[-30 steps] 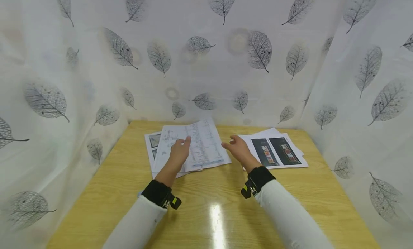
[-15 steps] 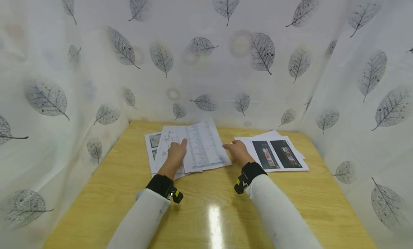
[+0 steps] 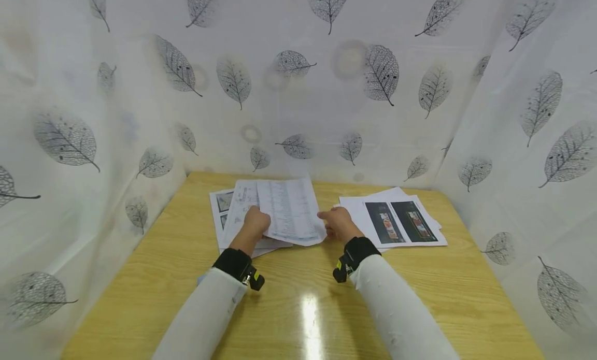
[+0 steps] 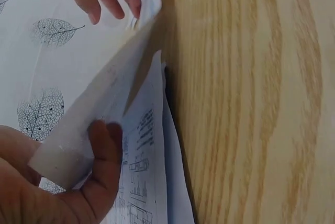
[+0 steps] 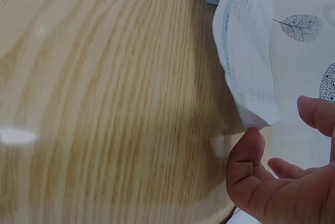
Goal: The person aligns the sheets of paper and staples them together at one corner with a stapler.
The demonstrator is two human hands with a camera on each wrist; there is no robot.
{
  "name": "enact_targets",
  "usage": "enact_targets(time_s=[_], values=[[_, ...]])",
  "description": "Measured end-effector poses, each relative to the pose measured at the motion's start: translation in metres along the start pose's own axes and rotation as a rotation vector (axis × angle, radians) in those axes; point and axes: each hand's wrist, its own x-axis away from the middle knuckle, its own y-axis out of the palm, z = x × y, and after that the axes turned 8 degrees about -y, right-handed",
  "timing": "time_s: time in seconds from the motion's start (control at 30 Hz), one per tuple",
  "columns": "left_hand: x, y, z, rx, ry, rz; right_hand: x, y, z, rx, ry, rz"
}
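A printed sheet of paper (image 3: 290, 210) with dense rows of text is raised at its near end over other papers. My left hand (image 3: 255, 222) grips its left edge; in the left wrist view the sheet (image 4: 99, 109) passes between the thumb and the curled fingers (image 4: 107, 156). At the opposite side is my right hand (image 3: 340, 222). The right wrist view has one fingertip (image 5: 252, 135) right at the sheet's corner (image 5: 256, 119), while the thumb (image 5: 316, 114) stands apart from it. Beneath lies a page with line drawings (image 4: 138, 182).
Under the left hand's papers a page with photos (image 3: 215, 215) sticks out at the left. Right of the right hand lies a stack of sheets, its top page (image 3: 359, 210) bearing two dark pictures. A leaf-patterned curtain (image 3: 298, 101) encloses the wooden table (image 3: 289, 298) on three sides.
The left hand has come to grip the text sheet, and its thumb no longer points up. The sheet has lifted and shifted slightly left, and the right hand has moved left to its edge.
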Motion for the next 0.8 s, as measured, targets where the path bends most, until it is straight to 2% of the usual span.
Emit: enact_targets(time_s=[0.07, 0.13, 0.37, 0.6, 0.7, 0.8], values=[[0.0, -0.002, -0.001, -0.059, 0.02, 0.009, 0.0, 0.0, 0.002, 0.009, -0.011, -0.004], [0.001, -0.003, -0.003, -0.078, 0.031, 0.002, -0.001, 0.0, 0.003, 0.016, -0.018, -0.008], [0.009, -0.01, -0.001, -0.055, 0.062, -0.034, -0.002, -0.006, 0.008, 0.019, -0.061, -0.038], [0.025, -0.015, -0.001, -0.121, 0.058, -0.079, 0.006, -0.011, 0.01, -0.152, -0.126, -0.105], [0.034, -0.017, -0.002, -0.146, 0.08, -0.106, 0.014, -0.012, 0.011, -0.177, -0.17, -0.088], [0.044, -0.02, -0.003, -0.181, 0.105, -0.123, 0.026, -0.015, 0.012, -0.153, -0.239, -0.073]])
